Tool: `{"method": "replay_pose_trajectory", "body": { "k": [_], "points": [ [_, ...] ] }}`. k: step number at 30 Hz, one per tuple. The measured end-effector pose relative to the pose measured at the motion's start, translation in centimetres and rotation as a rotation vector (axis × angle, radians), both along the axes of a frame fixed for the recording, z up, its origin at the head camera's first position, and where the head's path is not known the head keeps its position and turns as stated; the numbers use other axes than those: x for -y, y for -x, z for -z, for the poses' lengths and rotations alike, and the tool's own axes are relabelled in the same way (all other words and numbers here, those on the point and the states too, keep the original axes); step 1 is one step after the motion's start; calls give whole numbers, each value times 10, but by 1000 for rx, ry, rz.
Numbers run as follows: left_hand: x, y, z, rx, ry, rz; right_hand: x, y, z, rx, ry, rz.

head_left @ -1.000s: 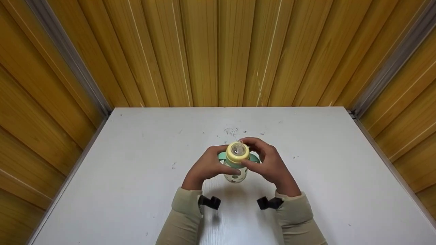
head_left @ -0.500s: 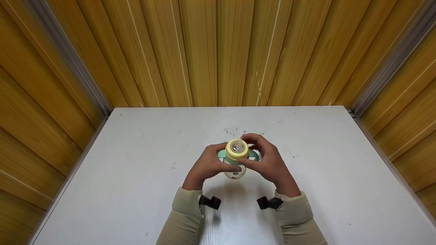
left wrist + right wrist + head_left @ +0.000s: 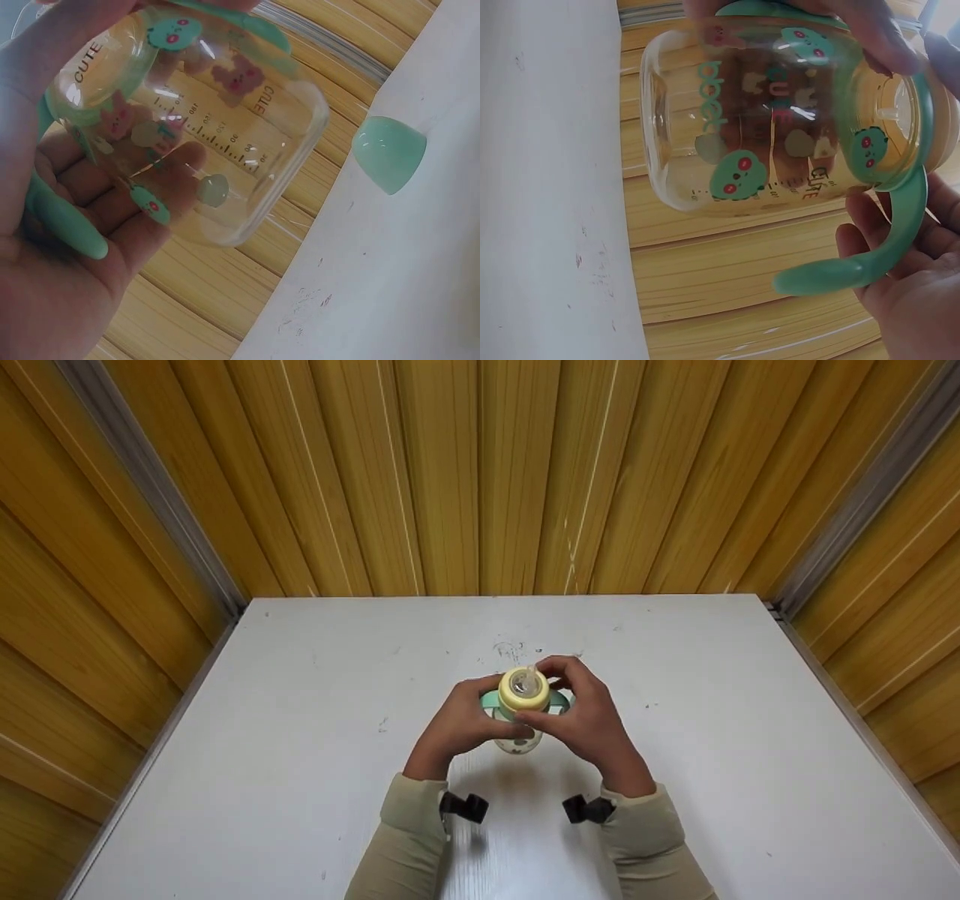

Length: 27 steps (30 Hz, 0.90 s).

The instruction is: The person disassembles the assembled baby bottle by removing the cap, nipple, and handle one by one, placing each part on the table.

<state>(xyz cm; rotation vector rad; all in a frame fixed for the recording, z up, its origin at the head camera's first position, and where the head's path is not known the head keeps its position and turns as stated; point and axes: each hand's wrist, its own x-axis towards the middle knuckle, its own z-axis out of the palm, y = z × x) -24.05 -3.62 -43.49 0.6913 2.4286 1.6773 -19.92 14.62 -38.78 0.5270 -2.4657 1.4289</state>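
A clear baby bottle [image 3: 517, 744] with printed cartoon faces, green side handles and a yellow collar [image 3: 523, 690] is held up over the middle of the white table. A translucent nipple [image 3: 529, 681] sticks up from the collar. My left hand [image 3: 459, 724] grips the bottle around its body from the left, thumb across the near side. From the right, my right hand [image 3: 596, 718] pinches the yellow collar between thumb and fingers. In the right wrist view, a green handle [image 3: 855, 271] hangs in front of my right palm. Both wrist views show the bottle's body with no liquid visible.
A green dome-shaped cap [image 3: 391, 154] stands on the table in the left wrist view; it is hidden in the head view. The white table [image 3: 300, 720] meets yellow wood-look panel walls [image 3: 480, 472] at the back and both sides.
The bottle has risen slightly in the head view and its base shows less. My right thumb has slid left along the yellow collar, and the right wrist has shifted a little left.
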Motion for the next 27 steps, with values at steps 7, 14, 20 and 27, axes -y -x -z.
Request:
{"method": "replay_pose_trajectory", "body": {
  "k": [7, 14, 20, 27],
  "points": [
    [1, 0, 1, -6, -12, 24, 0, -2, -3, 6, 24, -35],
    [2, 1, 4, -14, -11, 61, 0, -5, -8, -14, 43, -90],
    [3, 1, 4, 6, -29, 94, -2, -4, -8, -2, 43, -135],
    [5, 1, 3, 6, -30, 135, -4, -5, -8, 23, 58, -191]
  ]
}}
